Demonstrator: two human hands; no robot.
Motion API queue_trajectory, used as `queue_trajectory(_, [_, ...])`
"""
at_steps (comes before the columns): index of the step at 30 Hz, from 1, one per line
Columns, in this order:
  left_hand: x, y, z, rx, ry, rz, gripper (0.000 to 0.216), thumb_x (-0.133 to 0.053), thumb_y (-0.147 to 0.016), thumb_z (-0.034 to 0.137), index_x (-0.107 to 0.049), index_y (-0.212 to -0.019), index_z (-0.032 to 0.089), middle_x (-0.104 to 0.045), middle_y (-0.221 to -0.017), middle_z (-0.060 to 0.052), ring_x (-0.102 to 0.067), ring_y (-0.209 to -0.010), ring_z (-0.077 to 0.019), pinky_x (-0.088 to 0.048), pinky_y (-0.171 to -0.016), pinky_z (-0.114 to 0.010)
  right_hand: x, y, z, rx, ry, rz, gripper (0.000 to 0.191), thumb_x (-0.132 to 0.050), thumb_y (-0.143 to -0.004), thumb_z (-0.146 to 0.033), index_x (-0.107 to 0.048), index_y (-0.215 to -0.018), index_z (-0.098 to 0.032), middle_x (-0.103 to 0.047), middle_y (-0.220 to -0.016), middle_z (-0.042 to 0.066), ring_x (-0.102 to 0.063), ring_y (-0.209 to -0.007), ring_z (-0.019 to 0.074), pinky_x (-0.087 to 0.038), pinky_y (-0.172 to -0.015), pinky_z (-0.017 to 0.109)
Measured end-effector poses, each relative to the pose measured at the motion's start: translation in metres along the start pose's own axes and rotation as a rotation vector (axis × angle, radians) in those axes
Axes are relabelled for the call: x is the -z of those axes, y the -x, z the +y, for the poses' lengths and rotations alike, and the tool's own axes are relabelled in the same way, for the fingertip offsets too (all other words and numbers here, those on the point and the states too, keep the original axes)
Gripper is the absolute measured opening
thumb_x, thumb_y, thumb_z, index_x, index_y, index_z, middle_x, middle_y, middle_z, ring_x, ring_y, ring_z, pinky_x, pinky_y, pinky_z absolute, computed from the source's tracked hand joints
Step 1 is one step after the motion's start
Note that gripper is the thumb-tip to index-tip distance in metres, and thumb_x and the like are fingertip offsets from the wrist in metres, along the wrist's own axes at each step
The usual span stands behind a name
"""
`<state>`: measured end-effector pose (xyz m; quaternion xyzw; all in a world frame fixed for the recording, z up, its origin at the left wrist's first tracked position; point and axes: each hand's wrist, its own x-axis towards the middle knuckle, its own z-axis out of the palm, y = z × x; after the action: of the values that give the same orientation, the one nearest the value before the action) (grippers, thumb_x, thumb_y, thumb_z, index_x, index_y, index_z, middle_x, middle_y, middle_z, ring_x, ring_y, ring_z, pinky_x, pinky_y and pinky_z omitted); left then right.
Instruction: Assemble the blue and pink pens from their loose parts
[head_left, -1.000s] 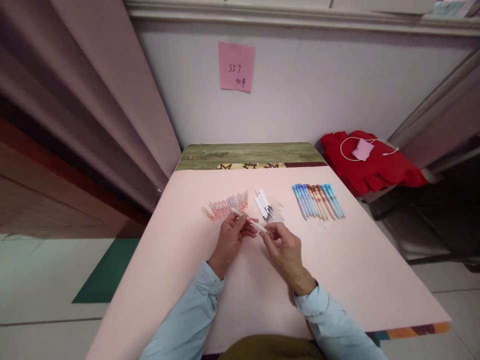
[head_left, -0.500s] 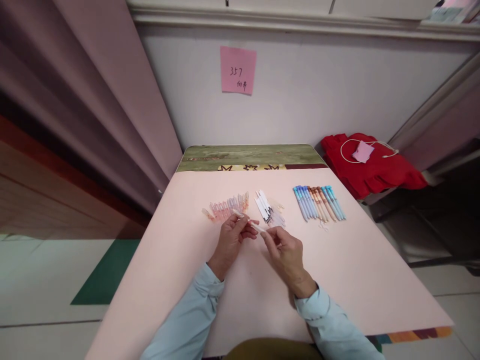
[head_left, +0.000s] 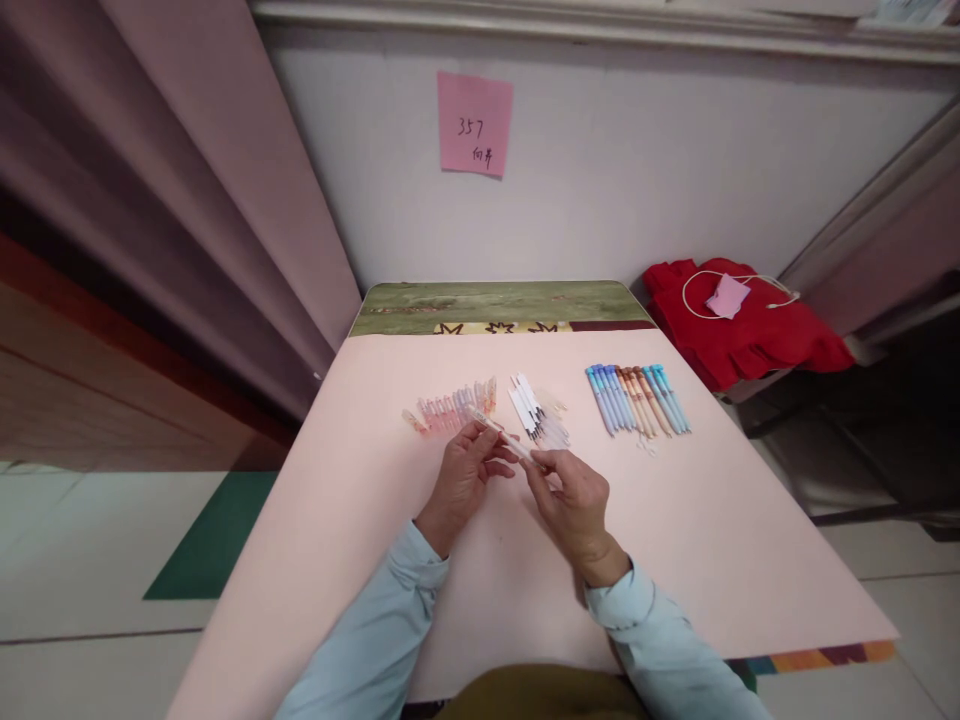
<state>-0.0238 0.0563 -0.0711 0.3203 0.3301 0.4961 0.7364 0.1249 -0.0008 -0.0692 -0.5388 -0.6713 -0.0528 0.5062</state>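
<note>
Above the middle of the table, both hands hold a slim, pale, see-through pen (head_left: 512, 442) that slants down to the right. My left hand (head_left: 466, 475) pinches its upper left part between thumb and index finger, the other fingers loosely curled. My right hand (head_left: 574, 497) has thumb and fingertips closed on its lower right end, which they partly hide. Just beyond my left hand lies a row of clear and pinkish pen barrels (head_left: 442, 412). White pen refills (head_left: 527, 405) with dark tips lie behind the pen, beside translucent small parts (head_left: 553, 432).
Finished-looking pens (head_left: 637, 400) in blue, brown and light blue lie side by side at the right, with tiny white bits (head_left: 646, 446) in front. A red cloth (head_left: 750, 340) with a white cable sits past the table's right edge. A pink note (head_left: 474, 125) hangs on the wall.
The pale pieces in my two hands, with fingers between them before, now show as one continuous straight line. My right hand has shifted very slightly. The view has tilted a little downward.
</note>
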Motion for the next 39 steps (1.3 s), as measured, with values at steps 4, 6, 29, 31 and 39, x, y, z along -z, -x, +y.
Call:
queue_trajectory(4, [0.0022, -0.0009, -0.0021, 0.009, 0.001, 0.053, 0.027, -0.079, -0.076, 0.036, -0.063, -0.078, 0.015, -0.067, -0.067, -0.001, -0.064, -0.059, -0.0129, -0.053, -0.052, -0.023, 0.0017, -0.0004, -0.0003, 0.098, 0.019, 0.004, 0.006, -0.069, -0.087, -0.017, -0.065, -0.091, -0.020, -0.071, -0.073, 0.000, -0.065, -0.065, 0.0131, -0.048, -0.066, 0.024])
queue_trajectory(6, [0.0027, -0.0013, -0.0019, -0.004, 0.002, 0.064, 0.026, -0.081, -0.074, 0.034, -0.064, -0.075, 0.014, -0.066, -0.065, -0.001, -0.063, -0.058, -0.0120, -0.053, -0.055, -0.023, 0.0020, -0.0001, -0.0007, 0.088, 0.022, -0.005, 0.004, -0.069, -0.088, -0.019, -0.066, -0.092, -0.019, -0.071, -0.071, 0.000, -0.065, -0.063, 0.0122, -0.047, -0.065, 0.023])
queue_trajectory(29, [-0.0014, 0.0032, 0.0033, -0.008, -0.043, -0.005, 0.019, -0.078, -0.076, 0.031, -0.070, -0.081, 0.014, -0.070, -0.079, -0.005, -0.064, -0.066, -0.0136, -0.051, -0.057, -0.024, 0.0015, -0.0014, -0.0007, 0.031, -0.012, -0.039, 0.007, -0.063, -0.092, -0.022, -0.069, -0.094, -0.020, -0.075, -0.079, 0.004, -0.069, -0.070, 0.0150, -0.052, -0.068, 0.026])
queue_trajectory(31, [0.0000, 0.0021, 0.0032, -0.021, -0.050, -0.001, 0.019, -0.078, -0.076, 0.030, -0.071, -0.081, 0.013, -0.073, -0.084, -0.007, -0.064, -0.066, -0.0132, -0.052, -0.060, -0.025, 0.0012, -0.0007, -0.0004, 0.013, -0.045, -0.050, 0.008, -0.064, -0.092, -0.023, -0.069, -0.097, -0.019, -0.075, -0.080, 0.004, -0.069, -0.067, 0.0134, -0.052, -0.064, 0.024])
queue_trajectory(39, [-0.0029, 0.0032, 0.0068, -0.037, -0.089, -0.001, 0.019, -0.078, -0.076, 0.030, -0.072, -0.080, 0.013, -0.074, -0.086, -0.009, -0.063, -0.064, -0.0126, -0.049, -0.060, -0.024, 0.0019, -0.0027, -0.0059, -0.279, -0.186, -0.142, 0.021, -0.062, -0.093, -0.037, -0.071, -0.090, -0.019, -0.070, -0.067, 0.000, -0.061, -0.054, 0.0104, -0.048, -0.054, 0.020])
